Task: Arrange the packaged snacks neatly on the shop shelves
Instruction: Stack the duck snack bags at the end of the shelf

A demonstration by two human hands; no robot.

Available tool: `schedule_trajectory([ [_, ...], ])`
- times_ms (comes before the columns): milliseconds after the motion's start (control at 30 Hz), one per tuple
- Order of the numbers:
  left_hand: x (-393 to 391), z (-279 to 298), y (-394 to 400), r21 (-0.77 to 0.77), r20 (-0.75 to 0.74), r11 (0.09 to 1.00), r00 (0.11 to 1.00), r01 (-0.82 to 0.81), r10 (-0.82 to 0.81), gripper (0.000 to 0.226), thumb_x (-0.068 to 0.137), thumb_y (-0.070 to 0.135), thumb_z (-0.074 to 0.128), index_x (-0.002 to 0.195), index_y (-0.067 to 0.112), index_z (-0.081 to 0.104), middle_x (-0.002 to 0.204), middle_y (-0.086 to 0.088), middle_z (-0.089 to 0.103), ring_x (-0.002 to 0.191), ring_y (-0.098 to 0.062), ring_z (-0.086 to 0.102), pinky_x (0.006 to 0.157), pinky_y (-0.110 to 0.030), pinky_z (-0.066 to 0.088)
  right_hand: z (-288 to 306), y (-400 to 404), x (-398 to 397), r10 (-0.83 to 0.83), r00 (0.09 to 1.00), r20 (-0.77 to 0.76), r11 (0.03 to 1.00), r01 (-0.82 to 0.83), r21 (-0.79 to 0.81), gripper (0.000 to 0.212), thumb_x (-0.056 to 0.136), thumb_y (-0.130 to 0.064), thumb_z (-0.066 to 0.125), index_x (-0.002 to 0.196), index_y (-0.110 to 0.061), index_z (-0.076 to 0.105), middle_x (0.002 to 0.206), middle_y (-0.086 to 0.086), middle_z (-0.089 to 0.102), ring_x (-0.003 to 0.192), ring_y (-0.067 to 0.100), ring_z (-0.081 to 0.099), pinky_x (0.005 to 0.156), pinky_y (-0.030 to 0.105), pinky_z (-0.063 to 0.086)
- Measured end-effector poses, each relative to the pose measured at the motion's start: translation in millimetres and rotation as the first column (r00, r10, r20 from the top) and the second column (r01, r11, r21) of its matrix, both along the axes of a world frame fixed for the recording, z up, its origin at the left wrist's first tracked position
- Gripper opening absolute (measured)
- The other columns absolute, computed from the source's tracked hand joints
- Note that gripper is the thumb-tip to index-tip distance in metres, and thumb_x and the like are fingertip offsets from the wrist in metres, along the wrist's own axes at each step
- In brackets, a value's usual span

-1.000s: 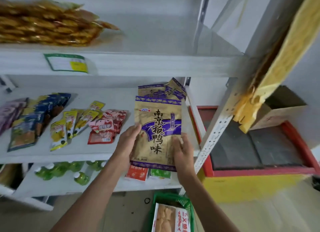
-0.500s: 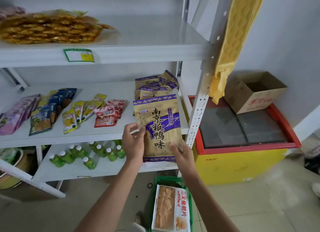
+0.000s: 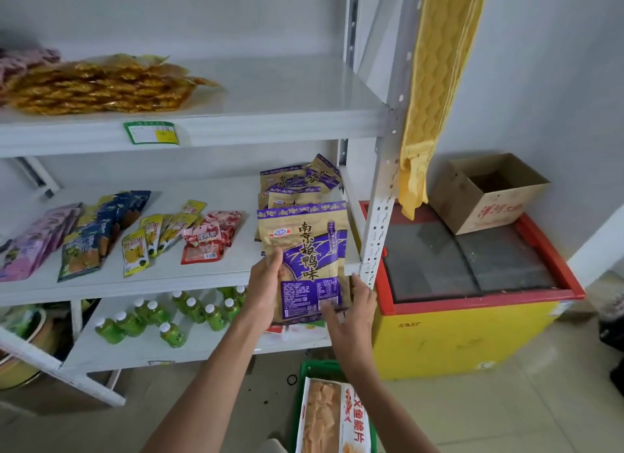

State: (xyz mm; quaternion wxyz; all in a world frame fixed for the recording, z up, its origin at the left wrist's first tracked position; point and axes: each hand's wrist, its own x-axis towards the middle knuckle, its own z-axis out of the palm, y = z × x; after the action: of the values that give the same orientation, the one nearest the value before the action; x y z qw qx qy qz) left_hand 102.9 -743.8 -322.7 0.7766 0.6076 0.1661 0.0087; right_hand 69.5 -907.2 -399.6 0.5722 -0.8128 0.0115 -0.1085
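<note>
A tan and purple snack packet [image 3: 304, 243] stands face-up at the front right of the middle shelf [image 3: 189, 278], and a second packet's printed purple back [image 3: 309, 295] shows just below it. My left hand [image 3: 265, 285] grips their left edge, thumb on the front. My right hand [image 3: 351, 312] holds the lower right corner. Behind them, several matching packets [image 3: 297, 182] lie stacked on the shelf.
Red [image 3: 206, 240], yellow [image 3: 141, 246], blue [image 3: 91, 236] and pink [image 3: 33, 243] packets line the middle shelf. Gold packets [image 3: 101, 88] lie on the top shelf, green bottles [image 3: 169, 317] on the lower one. A green basket [image 3: 305, 371] with a snack pack stands on the floor. Right: shelf post [image 3: 381, 199], chest freezer [image 3: 472, 341], cardboard box [image 3: 486, 189].
The held packets have come down toward the shelf's front edge and the back of a lower packet now shows. Both hands have shifted lower along the packets.
</note>
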Motion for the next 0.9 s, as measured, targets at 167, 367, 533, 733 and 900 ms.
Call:
schedule_trajectory([
  [167,6,6,9,0.011,0.012,0.997,0.997,0.076,-0.077,0.056,0.097,0.058,0.060,0.126,0.010,0.062,0.111,-0.015,0.078,0.102,-0.040,0.076,0.098,-0.058,0.057,-2,-7,12,0.210,0.975,-0.065,0.947,-0.187,0.263,0.051,0.092,-0.058,0.073,0.135,-0.037,0.058,0.132,-0.005,0.069,0.123,0.016,0.066,0.095,0.051,0.060],
  [367,12,5,0,0.191,0.188,0.917,0.930,-0.350,0.316,0.038,0.096,0.044,0.071,0.117,0.015,0.057,0.110,0.003,0.069,0.107,-0.021,0.068,0.074,-0.025,0.049,0,-8,11,0.057,0.997,-0.046,0.955,-0.041,0.293,0.026,0.094,-0.033,0.077,0.117,-0.026,0.067,0.106,-0.007,0.078,0.101,0.012,0.076,0.079,0.043,0.066],
  [533,6,-4,-21,0.088,0.032,0.995,0.998,0.051,-0.054,0.070,0.070,0.078,0.074,0.126,0.039,0.055,0.125,0.004,0.069,0.112,-0.021,0.070,0.097,-0.046,0.057,6,22,13,-0.002,0.986,0.168,0.985,0.031,-0.169,0.035,0.094,-0.052,0.069,0.126,-0.038,0.068,0.111,-0.021,0.068,0.089,0.001,0.068,0.067,0.022,0.061],
  [733,39,-13,26,0.169,-0.034,0.986,0.999,-0.004,0.010,0.041,0.097,0.057,0.063,0.099,0.016,0.069,0.089,-0.003,0.074,0.080,-0.023,0.071,0.065,-0.028,0.056,4,36,25,0.206,0.944,0.257,0.939,-0.117,-0.324,0.036,0.102,-0.057,0.053,0.133,-0.043,0.063,0.139,-0.020,0.044,0.124,0.002,0.052,0.086,0.034,0.061],
  [900,74,-23,54,0.144,-0.103,0.983,0.990,0.113,-0.098,0.055,0.087,0.062,0.071,0.100,0.008,0.073,0.088,-0.008,0.079,0.081,-0.027,0.074,0.074,-0.037,0.057,-4,49,73,0.104,0.985,0.139,0.905,-0.036,-0.423,0.046,0.089,-0.051,0.073,0.127,-0.033,0.054,0.147,-0.007,0.038,0.133,0.015,0.044,0.096,0.033,0.052],
])
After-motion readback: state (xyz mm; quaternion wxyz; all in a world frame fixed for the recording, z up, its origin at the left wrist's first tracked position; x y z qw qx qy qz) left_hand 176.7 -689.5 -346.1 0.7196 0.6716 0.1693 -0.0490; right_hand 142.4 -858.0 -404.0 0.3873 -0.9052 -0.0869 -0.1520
